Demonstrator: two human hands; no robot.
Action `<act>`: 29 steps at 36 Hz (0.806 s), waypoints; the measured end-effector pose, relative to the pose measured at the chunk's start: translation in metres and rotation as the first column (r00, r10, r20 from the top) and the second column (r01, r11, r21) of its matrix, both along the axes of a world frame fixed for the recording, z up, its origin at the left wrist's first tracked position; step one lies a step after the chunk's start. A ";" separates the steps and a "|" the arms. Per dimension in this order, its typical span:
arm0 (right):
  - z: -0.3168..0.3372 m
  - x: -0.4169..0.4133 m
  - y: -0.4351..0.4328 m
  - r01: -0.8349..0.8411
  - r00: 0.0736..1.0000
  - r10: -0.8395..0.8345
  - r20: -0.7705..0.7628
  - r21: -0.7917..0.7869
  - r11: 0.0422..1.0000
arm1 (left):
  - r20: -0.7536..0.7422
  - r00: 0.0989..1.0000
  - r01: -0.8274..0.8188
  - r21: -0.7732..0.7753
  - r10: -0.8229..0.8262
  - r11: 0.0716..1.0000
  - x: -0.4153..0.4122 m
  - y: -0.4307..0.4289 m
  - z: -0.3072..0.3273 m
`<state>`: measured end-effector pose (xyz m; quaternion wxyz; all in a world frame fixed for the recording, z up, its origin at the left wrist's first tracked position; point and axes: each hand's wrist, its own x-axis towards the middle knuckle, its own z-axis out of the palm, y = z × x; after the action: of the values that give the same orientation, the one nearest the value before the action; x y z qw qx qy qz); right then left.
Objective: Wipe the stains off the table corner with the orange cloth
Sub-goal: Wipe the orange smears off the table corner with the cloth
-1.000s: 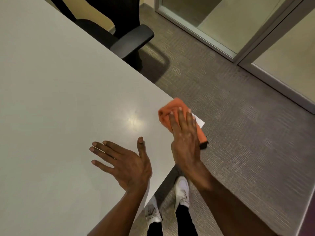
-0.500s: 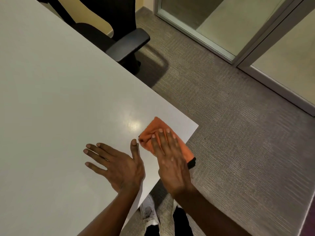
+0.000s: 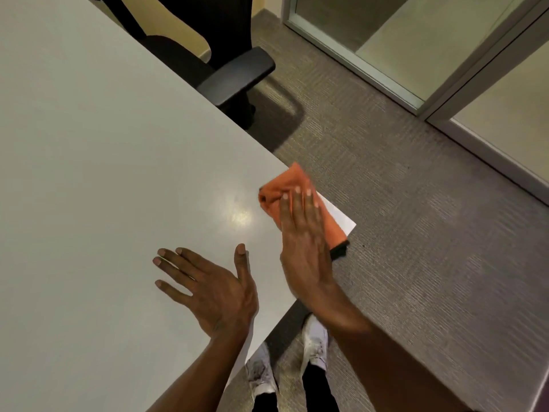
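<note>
So compared with half a second back, the right hand has pushed the orange cloth away from the near edge of the tabletop and out toward the far side of the corner, roughly where it was a full second ago. The cloth now hangs a bit past the far edge, and its dark hem sticks out over the near edge by the corner tip. The left hand hasn't really gone anywhere (fingers spread, palm flat on the tabletop near the near edge).

Grip-wise the right hand isn't pinching anything; it's laid flat with fingers straight, pressing the cloth down. The cloth sits under the fingers and pokes out ahead of the fingertips. The white corner tip shows just beside the cloth.
</note>
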<state>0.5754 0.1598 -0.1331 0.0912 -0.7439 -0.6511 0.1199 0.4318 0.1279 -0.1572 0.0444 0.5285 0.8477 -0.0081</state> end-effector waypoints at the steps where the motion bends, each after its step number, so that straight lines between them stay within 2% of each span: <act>1: 0.000 -0.002 -0.019 0.003 1.000 -0.003 -0.016 -0.014 1.000 | 0.006 1.000 -0.002 0.002 0.002 1.000 0.000 0.000 0.000; 5: 0.002 -0.009 -0.086 0.082 0.993 -0.072 -0.093 0.111 0.990 | 0.005 1.000 0.004 0.002 -0.004 1.000 0.000 -0.001 0.001; 7: -0.004 -0.004 -0.093 0.067 0.992 -0.050 -0.117 0.149 0.987 | 0.007 1.000 0.000 0.006 0.000 1.000 0.001 0.000 0.001; 11: -0.007 0.010 -0.051 -0.040 0.991 0.049 -0.122 0.073 0.996 | 0.003 1.000 0.003 0.009 -0.003 1.000 0.002 0.001 0.002; 14: -0.003 0.015 0.004 -0.108 0.986 0.118 -0.115 0.088 0.990 | 0.000 1.000 0.001 0.009 -0.001 1.000 0.002 0.001 0.002; 17: -0.007 0.016 0.068 -0.110 0.982 0.126 -0.142 0.117 0.987 | 0.001 1.000 -0.004 0.014 0.004 1.000 0.002 0.001 0.002; 21: -0.003 0.015 0.126 -0.075 0.987 0.085 -0.135 0.074 0.994 | -0.013 1.000 -0.003 0.005 0.003 1.000 0.002 0.001 0.001; 26: -0.002 0.021 0.106 -0.080 0.993 0.084 -0.083 0.055 0.995 | -0.002 1.000 -0.008 0.010 0.008 1.000 0.001 0.001 0.001; 29: 0.001 0.032 0.065 0.043 0.997 -0.042 -0.060 0.013 0.999 | 0.004 1.000 -0.012 0.020 0.012 1.000 0.001 0.001 0.001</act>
<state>0.6069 0.2251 -0.1325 0.1183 -0.7530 -0.6329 0.1354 0.4329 0.1287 -0.1560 0.0408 0.5238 0.8509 0.0017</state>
